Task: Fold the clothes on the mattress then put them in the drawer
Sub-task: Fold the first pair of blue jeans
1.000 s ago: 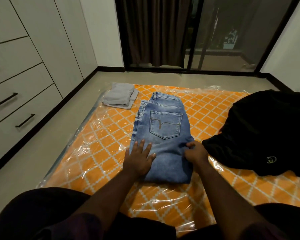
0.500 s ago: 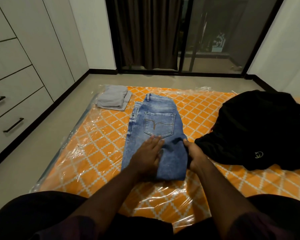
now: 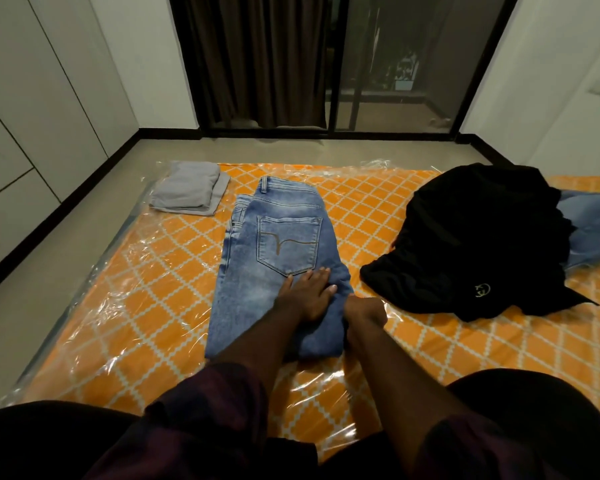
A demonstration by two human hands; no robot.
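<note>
Folded blue jeans (image 3: 274, 251) lie mid-mattress, waistband toward far edge, back pocket up. Left hand (image 3: 305, 296) flat on denim just below pocket, fingers straight and close together, pressing. Right hand (image 3: 365, 311) at jeans' right edge, fingers curled tight onto fold. Mattress (image 3: 146, 306) orange lattice print under clear plastic wrap. Folded grey garment (image 3: 187, 192) at far left corner. Black garment (image 3: 482, 237) heaped near right edge, overlapping second denim piece (image 3: 589, 230). Drawer fronts (image 3: 11, 202) along left wall.
</note>
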